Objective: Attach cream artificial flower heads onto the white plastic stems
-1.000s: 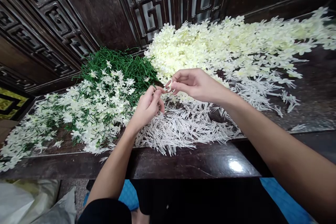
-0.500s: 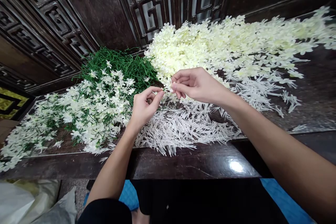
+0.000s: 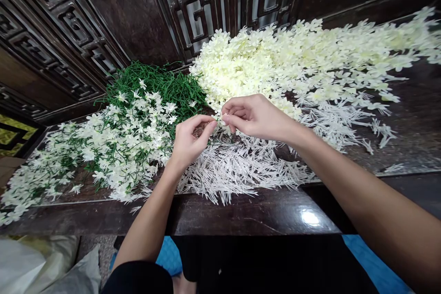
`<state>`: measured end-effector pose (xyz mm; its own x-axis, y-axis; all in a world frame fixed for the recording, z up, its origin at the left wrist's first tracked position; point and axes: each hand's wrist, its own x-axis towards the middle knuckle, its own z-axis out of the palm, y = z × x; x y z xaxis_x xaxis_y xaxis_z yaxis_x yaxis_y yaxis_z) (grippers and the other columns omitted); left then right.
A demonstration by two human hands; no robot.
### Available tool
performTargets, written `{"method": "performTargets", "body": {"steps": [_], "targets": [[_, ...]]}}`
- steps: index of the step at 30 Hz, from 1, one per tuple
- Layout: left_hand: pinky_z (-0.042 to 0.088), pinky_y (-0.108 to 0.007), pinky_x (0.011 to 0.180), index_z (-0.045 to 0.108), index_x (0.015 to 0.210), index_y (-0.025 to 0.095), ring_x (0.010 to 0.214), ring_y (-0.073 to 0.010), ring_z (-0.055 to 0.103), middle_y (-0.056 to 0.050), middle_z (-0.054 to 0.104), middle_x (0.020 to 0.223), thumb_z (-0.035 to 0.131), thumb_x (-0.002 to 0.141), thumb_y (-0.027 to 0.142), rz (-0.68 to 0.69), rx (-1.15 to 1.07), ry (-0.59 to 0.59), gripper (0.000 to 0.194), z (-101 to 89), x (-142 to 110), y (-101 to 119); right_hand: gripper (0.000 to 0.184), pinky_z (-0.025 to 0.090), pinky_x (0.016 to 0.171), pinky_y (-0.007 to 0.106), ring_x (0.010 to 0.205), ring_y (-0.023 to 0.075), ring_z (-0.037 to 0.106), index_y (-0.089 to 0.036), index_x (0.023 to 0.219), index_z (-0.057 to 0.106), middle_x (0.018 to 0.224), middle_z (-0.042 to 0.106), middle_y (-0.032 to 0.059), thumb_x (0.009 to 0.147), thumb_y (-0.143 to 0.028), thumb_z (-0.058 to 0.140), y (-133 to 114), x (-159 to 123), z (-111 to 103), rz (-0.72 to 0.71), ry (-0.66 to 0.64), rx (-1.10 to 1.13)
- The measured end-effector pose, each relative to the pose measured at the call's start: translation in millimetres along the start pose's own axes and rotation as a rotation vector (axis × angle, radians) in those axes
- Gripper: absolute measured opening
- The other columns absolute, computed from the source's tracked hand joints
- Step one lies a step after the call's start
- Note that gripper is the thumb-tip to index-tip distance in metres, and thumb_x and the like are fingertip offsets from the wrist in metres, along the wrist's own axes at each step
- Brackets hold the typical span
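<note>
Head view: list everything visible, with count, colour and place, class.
Blossoms: many, pale yellow, back centre to right
Stem heap: one, green, back left
Stemmed flowers: many, white, left
Spiky pieces: many, white, front centre and right
Small piece: uncounted, whitish, between fingertips
Table: one, brown, beneath flowers
Carved panelling: uncounted, brown, behind
Sacks: unclear count, whitish, bottom left
Material: patches, blue, bottom
Lattice: one, yellow and black, left edge
Clothing: uncounted, black, bottom
Left hand: one, bare, centre
Right hand: one, bare, centre

We see round white glare on the glossy dark-brown wooden table edge [image 3: 255,213], heaped pale-yellow flower-shaped petals [image 3: 241,64] nearly washed out, dim carved dark-wood panelling [image 3: 129,14] and wide-angle stretching toward the sides.
</note>
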<state>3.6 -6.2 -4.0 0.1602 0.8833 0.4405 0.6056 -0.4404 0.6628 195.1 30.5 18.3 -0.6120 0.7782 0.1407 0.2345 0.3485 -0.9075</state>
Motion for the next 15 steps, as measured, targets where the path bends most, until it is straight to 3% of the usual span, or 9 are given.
{"method": "performTargets", "body": {"steps": [4,9,15], "targets": [[0.046,-0.027,0.061,0.067,0.089,0.018,0.071,-0.0142,0.059,-0.005,0.070,0.083,0.056,0.089,0.020,0.090,0.074,0.010,0.010,1.3,-0.5,-3.9,0.007,0.046,0.050,0.029,0.056,0.0130,0.057,-0.015,0.085,0.063,0.068,0.065,0.0035,0.087,-0.020,0.057,-0.7,-0.6,1.2,-0.030,-0.003,-0.021],[0.046,-0.028,0.061,0.064,0.089,0.017,0.066,-0.0135,0.057,-0.004,0.068,0.078,0.054,0.090,0.017,0.199,0.139,0.096,0.010,6.0,-3.4,-4.1,0.009,0.046,0.051,0.031,0.060,0.0149,0.058,-0.015,0.087,0.063,0.070,0.064,0.0048,0.086,-0.019,0.055,-1.8,-0.3,3.1,-0.081,0.038,-0.096],[0.054,-0.027,0.063,0.065,0.089,0.014,0.069,-0.0135,0.064,-0.006,0.071,0.081,0.056,0.088,0.017,0.127,0.047,0.081,0.009,8.8,-5.5,-2.8,0.014,0.047,0.053,0.031,0.062,0.0160,0.059,-0.013,0.090,0.065,0.074,0.066,0.0066,0.086,-0.018,0.053,-1.1,-0.4,4.3,-0.126,0.063,-0.185]]}}
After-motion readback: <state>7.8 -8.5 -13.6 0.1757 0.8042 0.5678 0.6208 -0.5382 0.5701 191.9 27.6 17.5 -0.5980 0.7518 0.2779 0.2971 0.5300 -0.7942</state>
